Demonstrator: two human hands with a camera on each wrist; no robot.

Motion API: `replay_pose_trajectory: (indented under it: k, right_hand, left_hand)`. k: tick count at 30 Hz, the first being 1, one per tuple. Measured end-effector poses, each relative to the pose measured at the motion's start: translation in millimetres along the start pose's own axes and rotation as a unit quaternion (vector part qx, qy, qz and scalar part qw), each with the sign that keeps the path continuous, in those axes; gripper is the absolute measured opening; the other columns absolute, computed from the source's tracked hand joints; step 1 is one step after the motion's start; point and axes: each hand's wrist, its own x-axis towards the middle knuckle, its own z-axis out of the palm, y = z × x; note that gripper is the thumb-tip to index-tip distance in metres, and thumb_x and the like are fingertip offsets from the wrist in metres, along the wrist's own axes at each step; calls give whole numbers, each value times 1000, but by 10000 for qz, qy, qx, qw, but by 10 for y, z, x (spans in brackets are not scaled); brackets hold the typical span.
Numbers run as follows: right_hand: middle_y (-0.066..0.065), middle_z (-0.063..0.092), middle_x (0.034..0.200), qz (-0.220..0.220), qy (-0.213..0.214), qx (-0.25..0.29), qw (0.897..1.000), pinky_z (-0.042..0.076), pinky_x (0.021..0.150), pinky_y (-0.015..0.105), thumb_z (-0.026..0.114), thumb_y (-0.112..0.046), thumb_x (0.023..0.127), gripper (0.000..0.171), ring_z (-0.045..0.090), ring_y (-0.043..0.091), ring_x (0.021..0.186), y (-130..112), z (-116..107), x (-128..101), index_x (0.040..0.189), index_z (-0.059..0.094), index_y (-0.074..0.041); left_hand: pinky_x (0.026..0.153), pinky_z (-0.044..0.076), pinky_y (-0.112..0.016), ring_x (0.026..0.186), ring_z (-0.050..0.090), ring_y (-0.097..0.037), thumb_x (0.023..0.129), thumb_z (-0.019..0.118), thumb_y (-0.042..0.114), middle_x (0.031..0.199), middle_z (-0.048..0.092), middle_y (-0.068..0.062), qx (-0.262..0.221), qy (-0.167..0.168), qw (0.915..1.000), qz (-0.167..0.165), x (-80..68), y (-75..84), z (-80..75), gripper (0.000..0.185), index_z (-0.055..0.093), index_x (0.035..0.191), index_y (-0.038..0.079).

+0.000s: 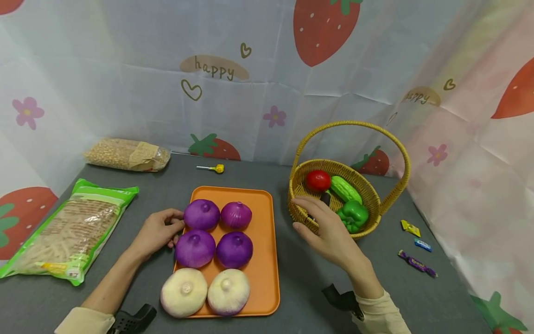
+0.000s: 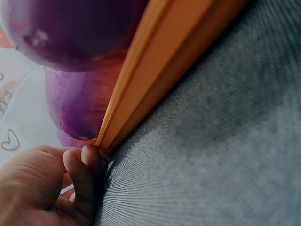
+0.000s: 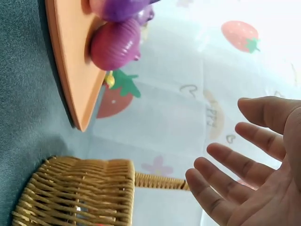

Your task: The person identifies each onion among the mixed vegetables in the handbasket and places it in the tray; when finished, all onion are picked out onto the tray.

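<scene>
Grey table, strawberry backdrop | L hand (image 1: 156, 232) fingertips curled on orange tray (image 1: 267, 260) left edge, mid-table | R hand (image 1: 329, 232) open, holding nothing, hovering at wicker basket (image 1: 300, 211) near rim, table's right side | basket just ahead of R fingers, R hand closer.

Bright even light, soft shadows; head view edges warped, wrist close-ups blurred

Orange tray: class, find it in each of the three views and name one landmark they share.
Head: orange tray lies centre, on the grey table.
Left wrist: its rim runs diagonally from the top down to the left hand.
Right wrist: top left, seen edge-on.
Shared landmark: the purple onions on it.
</scene>
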Motion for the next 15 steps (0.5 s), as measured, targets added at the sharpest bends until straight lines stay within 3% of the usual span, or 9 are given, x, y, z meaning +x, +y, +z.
replay_pose_trajectory:
  k: [10, 15]
  right_hand:
    - [8, 57, 136, -101, 363, -392, 9985, 53, 95, 45, 72, -15, 89, 49, 58, 24, 121, 60, -69, -126, 135, 56, -11]
    - [9, 58, 135, -112, 393, -621, 9972, 52, 96, 46, 72, -14, 89, 49, 57, 25, 122, 74, -124, -164, 135, 56, -12]
  left_hand:
    - [48, 53, -28, 51, 58, -10, 99, 54, 12, 80, 64, -12, 45, -209, 9998, -47, -6, 9, -20, 35, 55, 126, -11]
    - [49, 55, -29, 53, 62, -12, 99, 49, 9, 88, 69, -16, 647, -192, 9977, -64, -31, 41, -136, 32, 56, 124, -9]
